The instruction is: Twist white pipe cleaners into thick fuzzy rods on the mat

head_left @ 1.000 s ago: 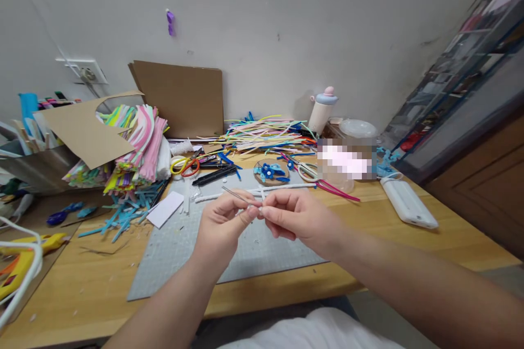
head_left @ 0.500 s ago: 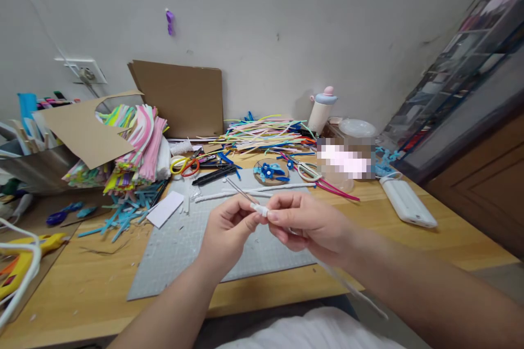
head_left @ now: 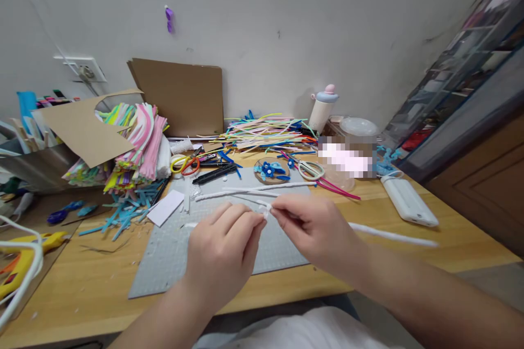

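Observation:
Over the grey cutting mat (head_left: 164,262), both my hands pinch a small bent white piece of pipe cleaner (head_left: 266,210). My left hand (head_left: 223,245) is closed, thumb and forefinger on its left side. From the other side my right hand (head_left: 313,223) grips it, fingertips close to those of the left. A long white fuzzy length (head_left: 393,234) sticks out to the right behind my right wrist. A short white end (head_left: 190,224) shows left of my left hand. Thin strands, perhaps bare wire, run up-left from the fingertips; their ends blur into the mat.
White pipe cleaners (head_left: 245,189) lie across the mat. Behind are a black pen-like tool (head_left: 215,173), a disc with blue flowers (head_left: 271,170), scissors (head_left: 311,170) and a pile of coloured stems (head_left: 266,133). A white power bank (head_left: 409,202) lies right, a yellow glue gun (head_left: 24,259) left.
My left hand has turned over, its back now facing up, and my right hand has rolled too. The loose white length has swung from hanging below my right wrist to pointing right.

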Tool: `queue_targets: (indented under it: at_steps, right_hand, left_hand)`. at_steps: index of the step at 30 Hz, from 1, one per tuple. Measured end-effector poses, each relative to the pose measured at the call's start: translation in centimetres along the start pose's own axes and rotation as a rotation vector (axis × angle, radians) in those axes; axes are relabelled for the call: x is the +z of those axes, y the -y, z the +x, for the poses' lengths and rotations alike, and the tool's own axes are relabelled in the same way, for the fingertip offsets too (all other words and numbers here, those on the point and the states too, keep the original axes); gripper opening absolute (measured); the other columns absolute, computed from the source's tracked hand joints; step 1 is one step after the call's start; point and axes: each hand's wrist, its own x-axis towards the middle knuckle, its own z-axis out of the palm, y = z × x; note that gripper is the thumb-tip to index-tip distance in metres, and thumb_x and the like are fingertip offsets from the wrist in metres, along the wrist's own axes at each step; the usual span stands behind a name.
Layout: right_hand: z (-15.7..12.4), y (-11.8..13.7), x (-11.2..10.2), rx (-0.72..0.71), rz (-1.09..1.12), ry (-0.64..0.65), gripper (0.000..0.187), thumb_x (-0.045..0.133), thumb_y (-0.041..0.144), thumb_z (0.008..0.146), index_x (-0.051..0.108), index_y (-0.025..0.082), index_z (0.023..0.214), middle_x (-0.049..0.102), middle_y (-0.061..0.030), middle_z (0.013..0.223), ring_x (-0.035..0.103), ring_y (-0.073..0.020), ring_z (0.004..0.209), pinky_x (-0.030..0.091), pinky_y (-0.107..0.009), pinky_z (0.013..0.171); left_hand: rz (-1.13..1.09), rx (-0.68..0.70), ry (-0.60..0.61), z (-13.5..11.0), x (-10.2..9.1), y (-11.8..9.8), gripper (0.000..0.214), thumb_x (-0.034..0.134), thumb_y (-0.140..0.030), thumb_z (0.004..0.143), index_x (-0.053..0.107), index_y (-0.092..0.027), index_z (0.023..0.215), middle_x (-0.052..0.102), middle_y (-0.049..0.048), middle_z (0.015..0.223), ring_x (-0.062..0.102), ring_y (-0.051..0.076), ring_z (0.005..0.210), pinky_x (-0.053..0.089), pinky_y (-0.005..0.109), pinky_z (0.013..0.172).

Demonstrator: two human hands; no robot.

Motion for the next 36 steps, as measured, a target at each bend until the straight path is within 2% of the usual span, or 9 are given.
queue_targets:
  at_steps: [6,9,12,17,23,26,29,32,36]
  right_hand:
    - [-1.2,0.2,0.1,-0.179,-0.426,0.131,0.015,0.045,0.01,0.08,0.05,0.018,0.068,0.052,0.0002,0.061,0.04,-0.012,0.056,0.02,-0.028,0.053]
    - [-1.1,0.4,-0.4,-0.219,-0.333,0.262,0.015,0.046,0.009,0.079,0.052,0.019,0.07,0.054,0.0017,0.061,0.042,-0.0108,0.056,0.022,-0.027,0.053]
    - [-1.0,0.8,-1.2,-0.183,-0.119,0.386,0.016,0.048,0.009,0.08,0.055,0.019,0.07,0.055,0.0034,0.063,0.044,-0.0087,0.057,0.028,-0.023,0.053]
    - [-1.2,1.1,-1.6,-0.003,0.182,0.354,0.014,0.049,0.019,0.085,0.059,0.018,0.076,0.05,0.0029,0.06,0.042,-0.0085,0.055,0.032,-0.02,0.051]
    - [-1.6,0.2,-0.7,0.061,0.121,0.119,0.018,0.045,0.024,0.088,0.059,0.018,0.079,0.055,-0.0005,0.066,0.046,-0.0113,0.06,0.032,-0.023,0.054]
    - [-1.8,-0.5,-0.4,0.025,-0.124,0.058,0.017,0.044,0.019,0.087,0.055,0.018,0.074,0.053,-0.0003,0.064,0.045,-0.0121,0.061,0.028,-0.025,0.056]
    - [-2.1,-0.8,-0.2,-0.023,-0.33,0.122,0.016,0.045,0.012,0.082,0.049,0.018,0.068,0.051,0.0006,0.062,0.042,-0.0122,0.06,0.024,-0.026,0.055]
    - [-2.4,-0.7,-0.4,-0.09,-0.397,0.235,0.015,0.046,0.009,0.079,0.047,0.019,0.067,0.05,0.002,0.061,0.04,-0.0116,0.057,0.021,-0.027,0.053]
    - [-2.5,0.1,-1.4,-0.135,-0.253,0.374,0.017,0.046,0.006,0.079,0.046,0.018,0.066,0.051,0.0037,0.061,0.04,-0.0095,0.057,0.023,-0.025,0.053]
  left_hand:
    - [0.076,0.189,0.198,1.4,-1.7,0.9,0.012,0.051,-0.017,0.083,0.062,-0.019,0.078,0.064,0.0024,0.072,0.05,0.017,0.069,0.033,0.03,0.062]
    - [-0.084,0.274,0.376,2.8,-2.3,2.1,0.017,0.049,-0.018,0.086,0.063,-0.022,0.077,0.066,0.0006,0.074,0.052,0.015,0.072,0.032,0.029,0.065]
    - [-0.391,0.241,0.491,3.5,-2.0,3.4,0.022,0.047,-0.022,0.087,0.066,-0.023,0.075,0.066,0.0021,0.071,0.054,0.013,0.068,0.035,0.027,0.067]
    - [-0.763,0.032,0.411,2.2,0.3,3.6,0.02,0.052,-0.029,0.084,0.068,-0.02,0.075,0.064,0.0046,0.063,0.056,0.015,0.062,0.04,0.027,0.065]
    - [-0.586,-0.162,0.159,-1.0,2.2,0.9,0.017,0.05,-0.021,0.085,0.066,-0.021,0.079,0.065,0.0049,0.07,0.057,0.016,0.066,0.039,0.026,0.062]
    - [-0.301,-0.078,0.145,-1.7,1.8,-0.2,0.013,0.051,-0.018,0.083,0.064,-0.018,0.085,0.06,0.0041,0.065,0.051,0.015,0.061,0.034,0.027,0.057]
    - [-0.082,0.059,0.153,-1.4,0.5,-0.2,0.013,0.051,-0.016,0.082,0.063,-0.018,0.087,0.057,0.0021,0.06,0.041,0.015,0.056,0.028,0.029,0.054]
    - [-0.067,0.137,0.217,0.0,-1.0,0.8,0.017,0.051,-0.014,0.082,0.065,-0.021,0.089,0.06,0.0013,0.063,0.041,0.014,0.059,0.028,0.03,0.057]
    - [-0.229,0.163,0.333,2.0,-1.4,2.5,0.017,0.051,-0.019,0.085,0.067,-0.024,0.083,0.063,-0.0002,0.066,0.047,0.013,0.063,0.03,0.029,0.061]
